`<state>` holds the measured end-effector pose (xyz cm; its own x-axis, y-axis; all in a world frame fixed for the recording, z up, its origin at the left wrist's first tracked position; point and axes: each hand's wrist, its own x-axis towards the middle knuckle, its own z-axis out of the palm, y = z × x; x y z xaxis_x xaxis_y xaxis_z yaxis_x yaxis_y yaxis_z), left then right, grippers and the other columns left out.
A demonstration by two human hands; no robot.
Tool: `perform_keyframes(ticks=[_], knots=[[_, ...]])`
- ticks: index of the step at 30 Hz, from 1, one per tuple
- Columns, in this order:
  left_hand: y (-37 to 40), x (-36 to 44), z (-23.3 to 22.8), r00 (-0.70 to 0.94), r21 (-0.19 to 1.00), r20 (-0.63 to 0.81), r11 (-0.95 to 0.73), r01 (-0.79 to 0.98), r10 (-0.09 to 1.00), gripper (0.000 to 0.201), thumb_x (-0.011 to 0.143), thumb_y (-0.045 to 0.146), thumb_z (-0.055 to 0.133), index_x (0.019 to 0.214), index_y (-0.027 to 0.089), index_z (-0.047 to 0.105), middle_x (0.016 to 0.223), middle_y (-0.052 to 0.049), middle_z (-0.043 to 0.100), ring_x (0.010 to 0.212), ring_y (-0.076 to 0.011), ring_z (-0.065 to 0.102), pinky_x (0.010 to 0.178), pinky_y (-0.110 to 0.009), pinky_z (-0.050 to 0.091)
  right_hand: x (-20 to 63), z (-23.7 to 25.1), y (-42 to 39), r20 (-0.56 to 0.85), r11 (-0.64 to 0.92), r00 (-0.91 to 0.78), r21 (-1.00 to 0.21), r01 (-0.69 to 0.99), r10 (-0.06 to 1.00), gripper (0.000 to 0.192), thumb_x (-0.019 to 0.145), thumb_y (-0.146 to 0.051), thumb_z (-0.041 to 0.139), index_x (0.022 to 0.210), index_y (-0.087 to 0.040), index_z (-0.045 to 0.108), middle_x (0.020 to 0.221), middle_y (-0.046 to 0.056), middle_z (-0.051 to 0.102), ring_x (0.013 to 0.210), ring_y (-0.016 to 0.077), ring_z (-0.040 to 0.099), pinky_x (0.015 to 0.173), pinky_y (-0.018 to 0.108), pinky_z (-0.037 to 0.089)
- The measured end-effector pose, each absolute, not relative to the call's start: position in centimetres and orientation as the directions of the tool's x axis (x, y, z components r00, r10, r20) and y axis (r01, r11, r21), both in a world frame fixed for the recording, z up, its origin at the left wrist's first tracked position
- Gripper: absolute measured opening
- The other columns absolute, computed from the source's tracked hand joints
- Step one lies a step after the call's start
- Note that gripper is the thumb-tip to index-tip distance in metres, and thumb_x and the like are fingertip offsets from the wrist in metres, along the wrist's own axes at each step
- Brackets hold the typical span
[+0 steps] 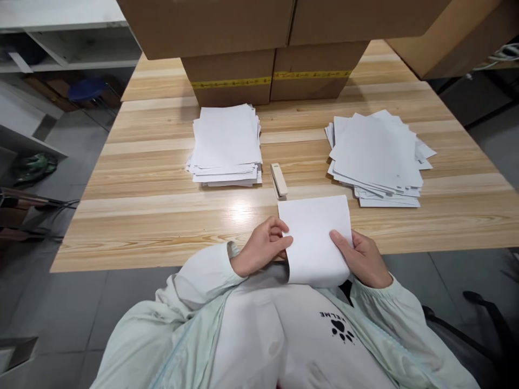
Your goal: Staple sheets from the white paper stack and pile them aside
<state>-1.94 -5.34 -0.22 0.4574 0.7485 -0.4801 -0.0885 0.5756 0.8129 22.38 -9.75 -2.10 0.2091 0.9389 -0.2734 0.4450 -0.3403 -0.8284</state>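
Between my two hands are white paper sheets, bent down over the table's front edge; how many sheets there are I cannot tell. My left hand pinches their left edge between thumb and fingers. On the right edge, my right hand has its thumb on top and its fingers underneath, partly hidden. A cream stapler lies just beyond the sheets' far left corner, touched by neither hand. Farther off to the left sits a fairly neat paper stack; to the right is a fanned-out, uneven paper stack.
Cardboard boxes with yellow tape are piled at the back of the wooden table. Another carton stands at the back right. A blue stool and white shelving are off to the left.
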Motion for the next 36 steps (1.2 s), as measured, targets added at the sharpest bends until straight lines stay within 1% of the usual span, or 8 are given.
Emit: perform_keyframes(ticks=[3,7,12,15,18,23,28,36], knots=[[-4.0,-1.2,-0.2,0.549,0.738,-0.526,0.67,-0.086,0.65,0.028,0.071,0.025,0.078,0.093,0.014,0.064,0.067,0.003,0.059,0.057,-0.0083,0.057,0.06,-0.023,0.048,22.5,-2.6,-8.5,-0.24,-0.31,0.205,-0.824,0.474,0.949,0.048,0.083,-0.062,0.061,0.071,-0.016,0.066,0.072,0.006,0.07,0.064,0.0181,0.058,0.054,0.028,0.043],[-2.7,-0.6,-0.3,0.489,0.758,-0.552,0.651,-0.045,0.675,0.027,0.071,0.011,0.071,0.099,0.01,0.072,0.064,0.001,0.061,0.06,-0.0081,0.057,0.063,-0.023,0.045,23.3,-2.7,-6.7,-0.203,-0.249,0.143,-0.789,0.562,0.969,0.047,0.086,-0.061,0.056,0.074,-0.017,0.066,0.074,0.006,0.07,0.066,0.0195,0.06,0.056,0.03,0.044],[-2.4,-0.4,-0.6,0.437,0.777,-0.567,0.63,0.003,0.698,0.031,0.07,0.006,0.069,0.101,0.011,0.075,0.059,0.003,0.059,0.056,-0.0075,0.053,0.058,-0.022,0.041,25.3,1.1,-4.0,0.107,-0.103,0.182,-0.514,0.852,0.977,0.032,0.088,-0.048,0.059,0.1,-0.022,0.072,0.073,0.006,0.071,0.057,0.0184,0.057,0.06,0.034,0.043],[-2.3,-0.4,-0.6,0.44,0.761,-0.578,0.649,-0.013,0.687,0.032,0.068,0.003,0.069,0.099,0.011,0.075,0.057,0.003,0.058,0.055,-0.0073,0.053,0.058,-0.021,0.042,24.0,4.3,-0.7,0.353,0.091,0.077,-0.436,0.895,0.933,0.028,0.094,-0.041,0.054,0.105,-0.021,0.071,0.088,0.009,0.074,0.064,0.0183,0.06,0.066,0.035,0.047],[-2.3,-0.2,-0.5,0.448,0.742,-0.59,0.67,-0.03,0.672,0.033,0.069,0.002,0.067,0.1,0.01,0.075,0.058,0.002,0.061,0.056,-0.0084,0.057,0.059,-0.022,0.044,19.7,4.8,3.9,0.441,0.403,-0.216,-0.389,0.829,0.871,0.033,0.1,-0.037,0.043,0.096,-0.018,0.07,0.094,0.011,0.072,0.088,0.0237,0.065,0.08,0.039,0.051],[-2.4,-0.1,-0.2,0.42,0.713,-0.621,0.7,-0.049,0.662,0.033,0.072,0.001,0.064,0.103,0.008,0.072,0.057,0.002,0.062,0.054,-0.0081,0.057,0.059,-0.022,0.046,12.1,0.2,9.8,0.403,0.542,-0.408,-0.31,0.781,0.819,0.039,0.104,-0.027,0.028,0.107,-0.015,0.065,0.116,0.013,0.068,0.116,0.0274,0.055,0.105,0.048,0.039],[-2.3,-0.2,-0.1,0.427,0.715,-0.621,0.698,-0.036,0.657,0.031,0.072,0.0,0.063,0.1,0.009,0.072,0.053,0.005,0.056,0.05,-0.0063,0.052,0.055,-0.02,0.043,10.4,-2.5,10.3,0.331,0.491,-0.392,-0.306,0.816,0.858,0.04,0.104,-0.029,0.028,0.122,-0.014,0.061,0.134,0.016,0.06,0.124,0.0305,0.046,0.104,0.047,0.037],[-2.0,-0.3,-0.1,0.435,0.702,-0.621,0.709,-0.062,0.652,0.031,0.069,0.001,0.066,0.098,0.009,0.072,0.054,0.004,0.057,0.051,-0.0073,0.053,0.055,-0.02,0.042,10.0,-3.3,10.2,0.387,0.499,-0.374,-0.302,0.812,0.843,0.043,0.103,-0.031,0.03,0.138,-0.014,0.051,0.144,0.016,0.053,0.135,0.0301,0.039,0.11,0.048,0.032]])
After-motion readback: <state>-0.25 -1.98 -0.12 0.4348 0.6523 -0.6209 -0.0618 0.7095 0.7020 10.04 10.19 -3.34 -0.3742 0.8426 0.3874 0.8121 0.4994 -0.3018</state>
